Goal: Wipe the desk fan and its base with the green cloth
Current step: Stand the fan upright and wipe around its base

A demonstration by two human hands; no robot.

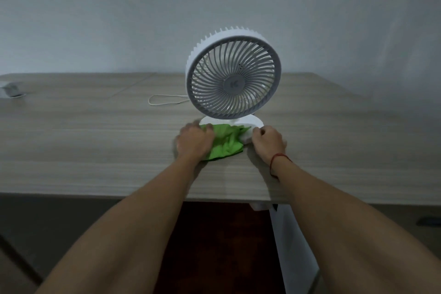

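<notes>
Green cloth (pixel 224 142) is gripped on the base (pixel 254 124) by the left hand (pixel 195 137).
Its 4 o'clock rim is pinched by the right hand (pixel 267 141); the desk fan (pixel 232 79) at 12 o'clock likely follows.

The left hand (pixel 194 137) is clutching the crumpled green cloth (pixel 224 142) and pressing it against the front of the white base (pixel 255 124). The right hand (pixel 268 141) is gripping the base's right edge. The fan (pixel 232 76) is standing upright on the wooden surface (pixel 95 138), with a white cord (pixel 164 100) lying looped behind it.
</notes>
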